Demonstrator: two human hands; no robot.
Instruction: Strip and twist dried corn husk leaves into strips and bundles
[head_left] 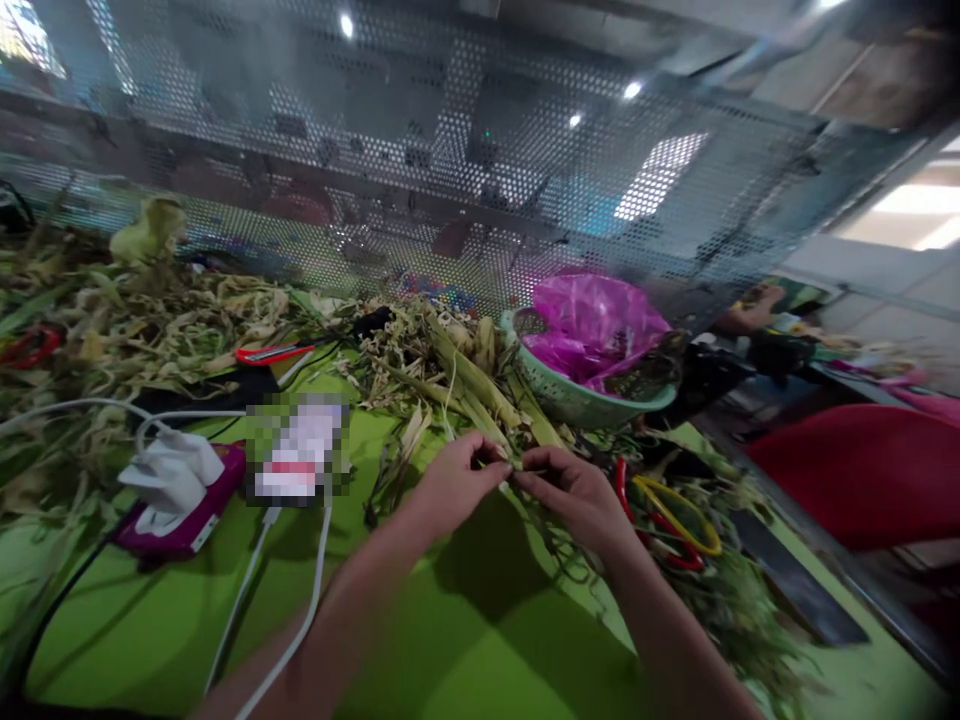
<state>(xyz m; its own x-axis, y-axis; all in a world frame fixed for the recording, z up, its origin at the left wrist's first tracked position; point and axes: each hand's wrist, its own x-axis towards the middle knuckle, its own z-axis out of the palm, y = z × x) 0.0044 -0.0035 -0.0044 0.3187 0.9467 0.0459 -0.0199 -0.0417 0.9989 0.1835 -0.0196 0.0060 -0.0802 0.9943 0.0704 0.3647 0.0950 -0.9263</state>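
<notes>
Above the green tabletop point(375, 620), my left hand point(457, 485) and my right hand point(574, 490) meet, thumbs and forefingers pinched together. A thin greenish plant strand point(525, 471) runs between the fingertips; much of it is hidden by the fingers. Just beyond my hands lies a heap of dried leaves and stalks point(461, 375), with long pale husk-like leaves pointing toward me. Close to my right hand are red-handled and yellow-handled tools point(679, 515), which look like scissors, lying on greenery.
A green basket point(600, 405) holding a purple plastic bag point(596, 325) stands behind the heap. On the left are a phone point(304, 450), white cables, a purple power strip point(180, 510), a red cutter point(274, 354) and more dried leaves point(180, 320). A perforated metal screen point(390, 190) closes the back.
</notes>
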